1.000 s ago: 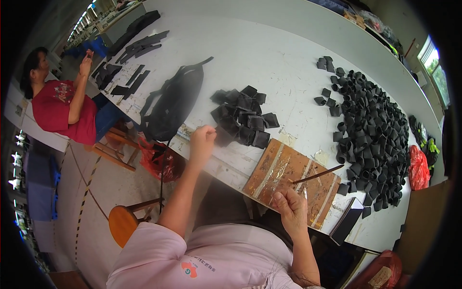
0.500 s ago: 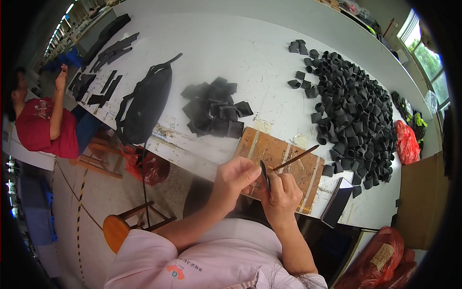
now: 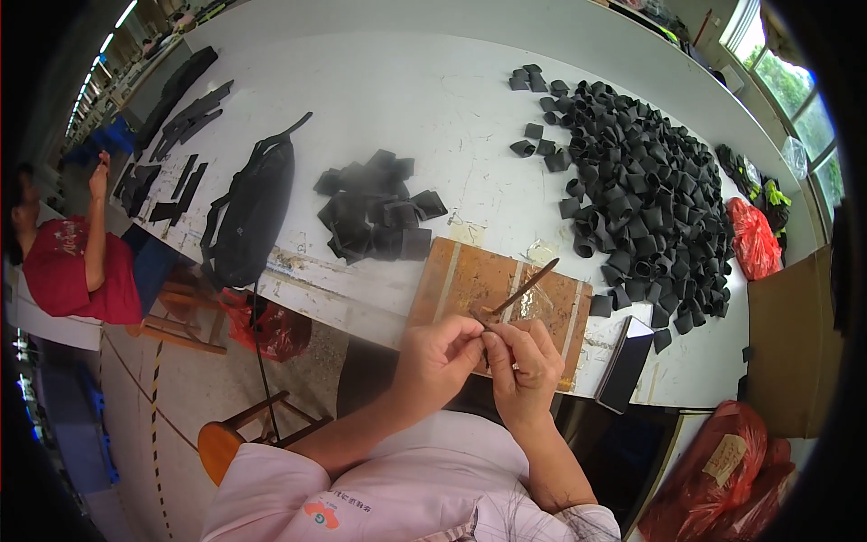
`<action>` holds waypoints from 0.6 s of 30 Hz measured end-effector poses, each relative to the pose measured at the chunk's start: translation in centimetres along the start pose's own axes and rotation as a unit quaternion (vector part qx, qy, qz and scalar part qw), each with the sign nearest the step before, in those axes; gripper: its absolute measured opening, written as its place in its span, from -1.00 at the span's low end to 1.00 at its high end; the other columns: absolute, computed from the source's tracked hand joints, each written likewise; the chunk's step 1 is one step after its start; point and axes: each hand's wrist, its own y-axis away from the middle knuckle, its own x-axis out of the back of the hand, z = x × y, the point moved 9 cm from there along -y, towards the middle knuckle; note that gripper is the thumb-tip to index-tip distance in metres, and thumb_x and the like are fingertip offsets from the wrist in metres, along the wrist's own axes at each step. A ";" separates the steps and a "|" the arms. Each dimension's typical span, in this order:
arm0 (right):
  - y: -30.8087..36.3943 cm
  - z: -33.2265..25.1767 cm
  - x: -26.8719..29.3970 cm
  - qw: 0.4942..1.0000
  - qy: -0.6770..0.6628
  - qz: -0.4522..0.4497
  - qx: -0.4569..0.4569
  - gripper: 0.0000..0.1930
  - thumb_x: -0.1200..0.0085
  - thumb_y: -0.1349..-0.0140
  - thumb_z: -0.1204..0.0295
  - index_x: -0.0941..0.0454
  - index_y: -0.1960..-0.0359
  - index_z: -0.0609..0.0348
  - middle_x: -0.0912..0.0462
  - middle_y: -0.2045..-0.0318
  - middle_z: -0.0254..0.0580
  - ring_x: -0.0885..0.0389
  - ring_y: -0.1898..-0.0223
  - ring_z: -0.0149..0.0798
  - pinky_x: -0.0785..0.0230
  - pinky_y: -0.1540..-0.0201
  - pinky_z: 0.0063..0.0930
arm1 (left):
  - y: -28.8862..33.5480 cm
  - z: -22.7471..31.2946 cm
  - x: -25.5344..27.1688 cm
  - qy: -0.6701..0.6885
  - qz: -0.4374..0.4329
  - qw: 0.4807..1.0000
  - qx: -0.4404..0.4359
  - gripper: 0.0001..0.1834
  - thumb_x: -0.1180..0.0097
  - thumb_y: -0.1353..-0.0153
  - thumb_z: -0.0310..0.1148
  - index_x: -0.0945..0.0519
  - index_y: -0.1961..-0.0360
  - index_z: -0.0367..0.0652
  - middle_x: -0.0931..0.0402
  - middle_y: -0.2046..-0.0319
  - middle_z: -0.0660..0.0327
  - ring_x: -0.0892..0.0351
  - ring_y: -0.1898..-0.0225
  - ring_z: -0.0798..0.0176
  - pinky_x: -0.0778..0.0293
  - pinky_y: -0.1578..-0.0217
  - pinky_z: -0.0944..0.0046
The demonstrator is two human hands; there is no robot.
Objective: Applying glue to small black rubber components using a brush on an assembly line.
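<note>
Just over the near edge of the brown board, my two hands meet fingertip to fingertip. My left hand is closed in a pinch, and so is my right hand. Between them is a small black fabric piece, mostly hidden by the fingers. Beyond the knuckles, a thin brown stick slants up to the right over the board; whether it rests there or is propped cannot be told.
Many black fabric loops are heaped on the right of the white table. Flat black pieces and a black bag lie to the left. A dark flat case sits at the near edge. Another person sits far left.
The black piece stood up visibly between my hands and is now largely covered by my fingers, which have drawn together. The whole view has shifted, so the table things appear farther left.
</note>
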 end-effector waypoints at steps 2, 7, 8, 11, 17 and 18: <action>-0.7 -1.0 0.3 0.997 0.055 0.045 0.044 -0.80 -0.14 0.06 0.61 -0.49 0.34 0.27 -0.45 0.50 -0.15 -0.40 0.53 -0.29 -0.25 0.55 -0.50 | 0.9 3.6 -0.2 -0.303 0.084 0.923 -0.223 -0.92 -0.07 -0.04 -0.64 -0.50 0.39 -0.34 -0.49 0.61 0.31 -0.48 0.59 0.48 -0.41 0.60 0.48; -0.8 0.0 0.3 0.984 0.132 0.108 0.043 -0.89 -0.09 0.16 0.65 -0.48 0.52 0.28 -0.39 0.62 -0.19 -0.36 0.63 -0.29 -0.21 0.58 -0.50 | -1.0 0.1 0.9 0.074 0.102 0.990 0.059 -0.90 -0.05 -0.02 -0.66 -0.48 0.41 -0.29 -0.48 0.59 0.27 -0.30 0.75 0.56 -0.16 0.77 0.56; -0.7 1.6 0.8 0.990 0.054 0.125 -0.036 -0.90 -0.07 0.17 0.64 -0.48 0.53 0.27 -0.41 0.60 -0.15 -0.40 0.59 -0.23 -0.25 0.53 -0.47 | -1.3 0.3 1.4 0.076 0.099 0.990 0.059 -0.90 -0.05 -0.02 -0.66 -0.48 0.41 -0.29 -0.48 0.59 0.27 -0.30 0.75 0.56 -0.16 0.77 0.56; -0.3 5.0 -0.1 0.923 -0.287 0.077 -0.245 -0.98 -0.07 0.07 0.64 -0.52 0.56 0.28 -0.45 0.62 -0.29 -0.34 0.66 -0.41 -0.19 0.54 -0.59 | -1.0 -0.5 -2.1 0.430 -0.134 0.875 0.176 -0.81 0.03 -0.04 -0.66 -0.42 0.27 -0.29 -0.44 0.43 0.23 -0.38 0.60 0.55 -0.27 0.68 0.56; 0.6 4.0 -3.6 0.668 -0.662 -0.065 -0.333 -0.81 -0.03 -0.16 0.33 -0.45 0.48 0.19 -0.35 0.60 -0.46 -0.22 0.56 -0.57 -0.04 0.56 -0.67 | -1.7 2.8 -0.7 0.016 0.085 0.994 -0.063 -0.83 0.04 0.01 -0.70 -0.43 0.33 -0.37 -0.43 0.61 0.28 -0.29 0.69 0.62 -0.20 0.69 0.58; 0.1 3.7 -3.1 0.670 -0.662 -0.066 -0.330 -0.81 -0.03 -0.16 0.33 -0.45 0.48 0.19 -0.35 0.60 -0.46 -0.22 0.56 -0.57 -0.04 0.56 -0.67 | -1.7 3.8 -0.7 -0.025 0.104 0.988 -0.112 -0.84 0.04 0.01 -0.70 -0.43 0.34 -0.37 -0.43 0.63 0.28 -0.28 0.72 0.62 -0.20 0.71 0.58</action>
